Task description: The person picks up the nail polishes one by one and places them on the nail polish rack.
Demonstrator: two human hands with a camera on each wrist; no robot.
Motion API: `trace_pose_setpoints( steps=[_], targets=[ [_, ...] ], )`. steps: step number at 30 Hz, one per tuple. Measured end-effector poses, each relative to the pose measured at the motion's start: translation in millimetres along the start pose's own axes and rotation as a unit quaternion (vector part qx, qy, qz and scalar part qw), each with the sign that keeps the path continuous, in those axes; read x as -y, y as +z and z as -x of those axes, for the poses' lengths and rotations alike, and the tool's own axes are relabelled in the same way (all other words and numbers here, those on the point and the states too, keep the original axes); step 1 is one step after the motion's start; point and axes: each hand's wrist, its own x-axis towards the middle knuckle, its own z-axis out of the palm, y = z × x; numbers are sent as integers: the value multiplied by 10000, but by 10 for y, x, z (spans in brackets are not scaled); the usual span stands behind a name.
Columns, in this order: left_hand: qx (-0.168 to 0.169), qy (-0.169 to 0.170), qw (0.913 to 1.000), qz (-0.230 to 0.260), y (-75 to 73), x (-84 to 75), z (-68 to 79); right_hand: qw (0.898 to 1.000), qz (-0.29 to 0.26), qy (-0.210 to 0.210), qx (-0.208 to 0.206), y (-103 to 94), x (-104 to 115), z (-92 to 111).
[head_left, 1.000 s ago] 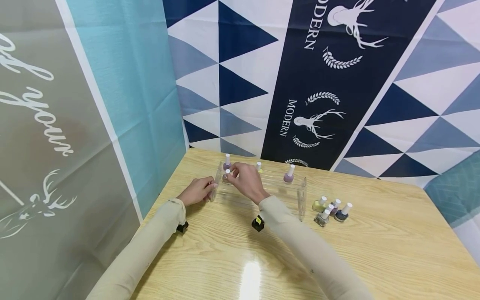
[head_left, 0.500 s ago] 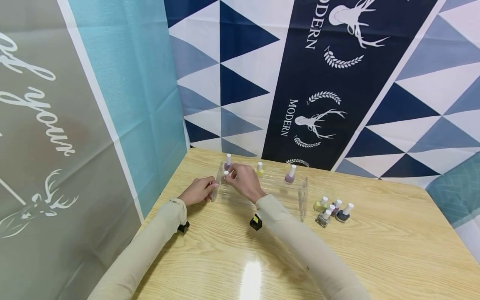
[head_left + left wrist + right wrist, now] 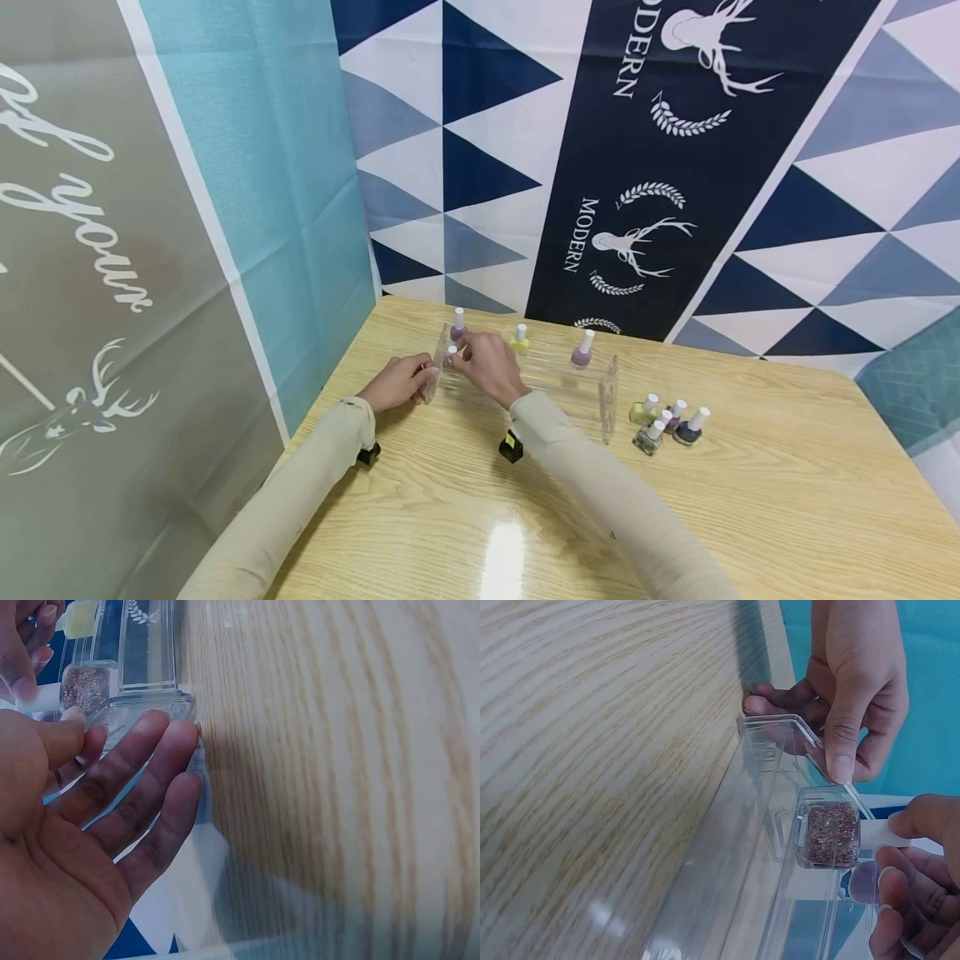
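Note:
My left hand holds the left side panel of a clear plastic tiered rack, thumb on its edge in the right wrist view. My right hand pinches the white cap of a nail polish bottle with reddish-brown glitter. That bottle is at a step near the rack's left end; whether its base rests there I cannot tell. Behind it, on the upper tier, a purple nail polish bottle stands at the left. A yellow one and a mauve one stand farther right.
Right of the rack, several loose nail polish bottles sit together on the wooden table, among them a yellow one, a glittery grey one and a dark one. Patterned cloth hangs behind the table.
My right hand has lowered the glitter bottle slightly and moved it a little left, toward the side panel. More of the yellow bottle behind shows. The left hand keeps its hold.

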Motion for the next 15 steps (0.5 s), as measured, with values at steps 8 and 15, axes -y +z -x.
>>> trace_pose_setpoints(
  steps=[8, 15],
  targets=[
    [-26, 14, 10000, -40, 12, 12, -11, 10000, 72, 58, -12, 12, -11, -7],
    [-28, 8, 10000, -31, 8, 22, -10, 9999, 88, 101, 16, 14, -6, -14]
  ],
)
